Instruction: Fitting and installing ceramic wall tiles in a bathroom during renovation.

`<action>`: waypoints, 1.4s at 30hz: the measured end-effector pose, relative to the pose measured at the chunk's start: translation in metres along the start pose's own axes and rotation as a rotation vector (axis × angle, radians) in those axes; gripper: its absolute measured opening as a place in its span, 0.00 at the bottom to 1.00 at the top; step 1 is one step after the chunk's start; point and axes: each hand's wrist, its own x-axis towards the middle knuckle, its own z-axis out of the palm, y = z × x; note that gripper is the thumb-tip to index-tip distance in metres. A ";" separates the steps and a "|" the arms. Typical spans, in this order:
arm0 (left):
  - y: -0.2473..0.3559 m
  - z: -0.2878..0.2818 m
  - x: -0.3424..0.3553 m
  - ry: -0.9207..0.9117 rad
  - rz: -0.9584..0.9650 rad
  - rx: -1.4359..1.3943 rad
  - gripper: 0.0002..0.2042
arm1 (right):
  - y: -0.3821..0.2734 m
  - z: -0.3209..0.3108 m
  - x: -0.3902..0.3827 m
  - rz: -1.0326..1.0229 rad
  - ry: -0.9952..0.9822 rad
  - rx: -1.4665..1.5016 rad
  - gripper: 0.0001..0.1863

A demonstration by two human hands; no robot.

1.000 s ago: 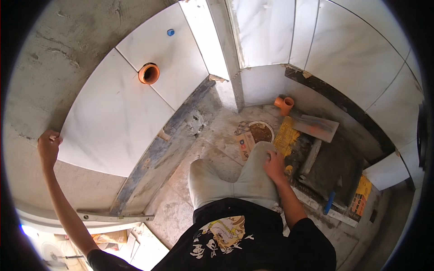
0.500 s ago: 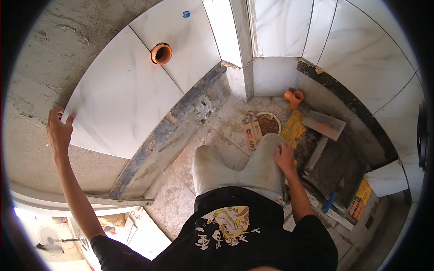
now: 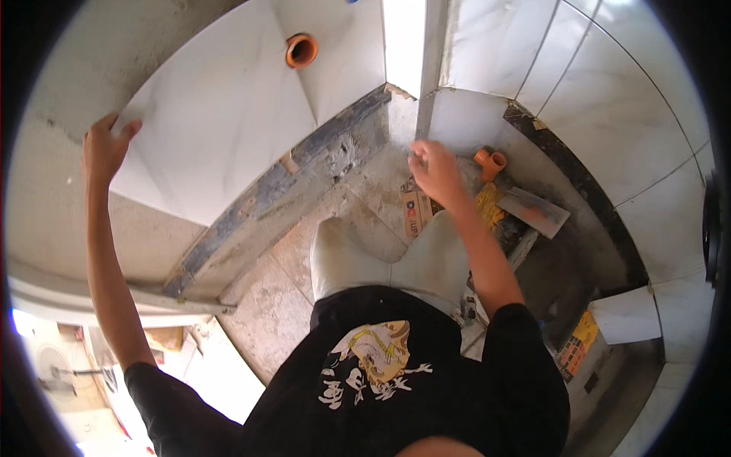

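A large white marbled wall tile [image 3: 205, 129] stands on the wall at my left. At its outer edge, my left hand [image 3: 105, 151] closes round the edge, with the thumb toward the tile face and the fingers over the rim. My right hand [image 3: 438, 175] is raised in front of my knees, slightly blurred, its fingers bent and apart with nothing seen in them. An orange pipe end [image 3: 301, 51] sticks out at the joint with the neighbouring tile [image 3: 346, 57].
A dark strip [image 3: 259, 194] runs beneath the tiles. Across the floor lie a printed carton piece [image 3: 415, 213], an orange pipe fitting [image 3: 491, 164], a flat rectangular plate [image 3: 537, 212] and a yellow-orange package [image 3: 579, 343]. Tiled walls [image 3: 624, 114] enclose the right side.
My right hand has lifted off my knee and moved up and forward. My left hand stays at the tile's edge. The view has shifted, with the pipe end now higher and further right.
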 end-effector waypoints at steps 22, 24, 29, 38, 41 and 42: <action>-0.066 0.081 -0.262 -0.080 -0.240 -0.225 0.16 | -0.144 0.204 0.044 -0.204 -0.727 0.357 0.18; -0.062 0.093 -0.256 -0.133 -0.308 -0.234 0.16 | -0.143 0.219 0.043 -0.082 -0.651 0.374 0.18; -0.079 0.144 -0.236 -0.178 -0.363 -0.262 0.18 | -0.134 0.263 0.066 -0.102 -0.520 0.390 0.17; -0.074 0.216 -0.229 -0.205 -0.258 -0.309 0.17 | -0.063 0.323 0.052 -0.003 -0.462 0.185 0.22; -0.072 0.229 -0.227 -0.231 -0.270 -0.354 0.17 | -0.054 0.326 0.053 0.003 -0.469 0.183 0.25; -0.072 0.232 -0.228 -0.241 -0.266 -0.354 0.17 | -0.054 0.326 0.052 0.017 -0.470 0.147 0.25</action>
